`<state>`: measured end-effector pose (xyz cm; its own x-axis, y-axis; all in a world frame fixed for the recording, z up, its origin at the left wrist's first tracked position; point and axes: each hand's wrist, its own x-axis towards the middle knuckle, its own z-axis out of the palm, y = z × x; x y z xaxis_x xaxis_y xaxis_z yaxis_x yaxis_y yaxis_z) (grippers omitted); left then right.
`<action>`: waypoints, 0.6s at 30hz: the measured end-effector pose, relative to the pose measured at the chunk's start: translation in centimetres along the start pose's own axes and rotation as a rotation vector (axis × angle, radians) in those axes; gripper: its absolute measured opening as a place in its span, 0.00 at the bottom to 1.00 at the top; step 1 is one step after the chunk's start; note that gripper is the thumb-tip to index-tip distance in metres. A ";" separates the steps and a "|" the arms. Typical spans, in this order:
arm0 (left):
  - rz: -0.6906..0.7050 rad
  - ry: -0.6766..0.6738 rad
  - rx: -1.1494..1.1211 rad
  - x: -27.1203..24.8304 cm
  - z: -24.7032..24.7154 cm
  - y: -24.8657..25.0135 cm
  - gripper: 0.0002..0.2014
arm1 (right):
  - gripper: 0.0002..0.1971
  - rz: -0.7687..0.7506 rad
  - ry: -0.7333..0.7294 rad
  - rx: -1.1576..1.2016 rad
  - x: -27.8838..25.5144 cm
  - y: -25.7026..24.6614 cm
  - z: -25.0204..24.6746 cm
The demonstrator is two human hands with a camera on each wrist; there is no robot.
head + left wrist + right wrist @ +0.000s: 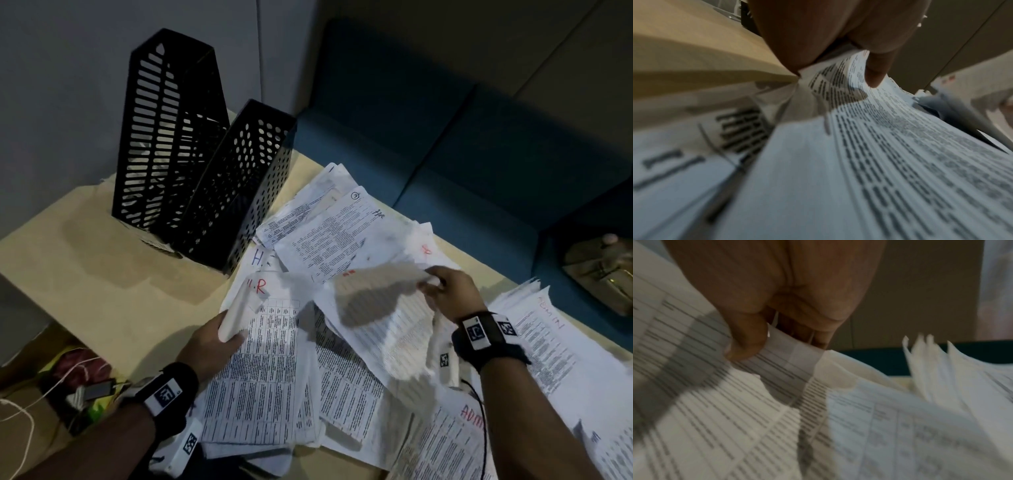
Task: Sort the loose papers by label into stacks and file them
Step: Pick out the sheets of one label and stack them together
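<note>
The left hand (212, 346) grips the curled edge of a table-printed sheet (260, 370) at 7 o'clock, and the right hand (448, 294) pinches a lifted page (383, 308) at 3 o'clock over the loose papers (342, 233). That thin page could tear or drag others off (it looks crumpled, though blurry). Two black file holders (205, 164) stand at 11 o'clock on the tan table (102, 274), with a blue sofa (479, 144) behind.

I see bare tan tabletop (102, 274) left of the messy white printed papers (342, 377), so a hand can pass there. Two tall black holed file holders (191, 164) block the back, touching each other.
</note>
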<state>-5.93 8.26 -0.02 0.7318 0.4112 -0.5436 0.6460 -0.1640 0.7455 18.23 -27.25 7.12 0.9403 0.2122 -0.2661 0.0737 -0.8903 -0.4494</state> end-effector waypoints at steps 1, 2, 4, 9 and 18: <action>-0.007 0.009 -0.026 0.0 -0.1 -0.2 0.16 | 0.07 -0.070 0.022 0.056 -0.7 -1.2 -1.2; -0.009 0.009 -0.035 -0.2 -0.3 -0.3 0.17 | 0.05 -0.133 0.057 0.115 -1.6 -2.6 -2.6; 0.014 0.015 -0.054 -0.5 -0.6 0.5 0.14 | 0.06 -0.209 0.152 0.273 -3.1 -4.6 -5.5; 0.127 0.015 -0.132 -1.1 -1.8 3.1 0.09 | 0.09 -0.198 0.392 0.734 -6.2 -6.0 -8.7; 0.246 -0.126 -0.169 -1.1 0.0 6.3 0.14 | 0.15 0.159 0.091 0.845 -8.9 -6.7 7.9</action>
<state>-2.62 6.77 5.29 0.8895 0.2621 -0.3743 0.4085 -0.0891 0.9084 6.73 -19.99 5.79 0.9441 0.0458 -0.3266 -0.2987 -0.3011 -0.9056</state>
